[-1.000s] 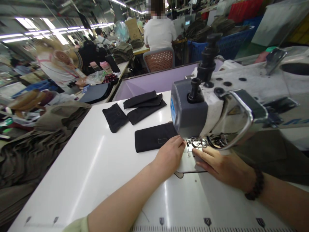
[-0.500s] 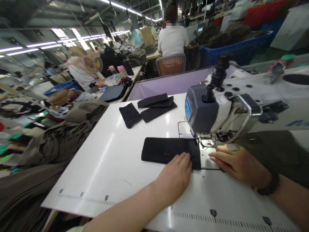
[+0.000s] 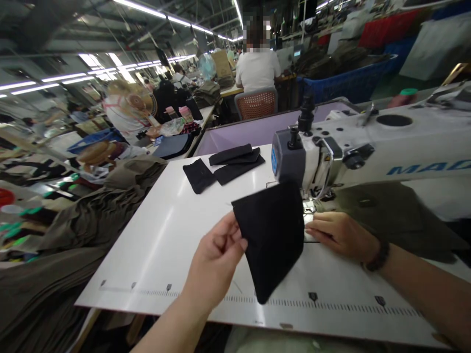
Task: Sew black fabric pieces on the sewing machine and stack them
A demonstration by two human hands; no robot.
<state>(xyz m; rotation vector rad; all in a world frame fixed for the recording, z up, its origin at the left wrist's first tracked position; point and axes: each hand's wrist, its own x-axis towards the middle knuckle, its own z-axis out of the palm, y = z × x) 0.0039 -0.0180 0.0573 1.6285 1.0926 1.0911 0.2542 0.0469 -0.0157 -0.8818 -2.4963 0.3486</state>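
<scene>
White tabletop [image 3: 147, 245] here, glossy, ruler marks [image 3: 272, 302] running along the near edge; far side, a black cloth piece [image 3: 198, 176] beside some overlapping black strips [image 3: 237, 164]; over right, the sewing machine [image 3: 368, 152], olive cloth [image 3: 382, 211] beneath its arm

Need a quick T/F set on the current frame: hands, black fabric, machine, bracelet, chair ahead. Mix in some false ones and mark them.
1. The left hand grips a black fabric piece by its edge. True.
2. The right hand is down by the needle area of the sewing machine. True.
3. The dark bracelet is on the left wrist. False: it is on the right wrist.
4. Other black pieces lie on the white table, beyond the left hand. True.
5. The chair ahead is vacant. False: a person in a white top sits on it.
</scene>
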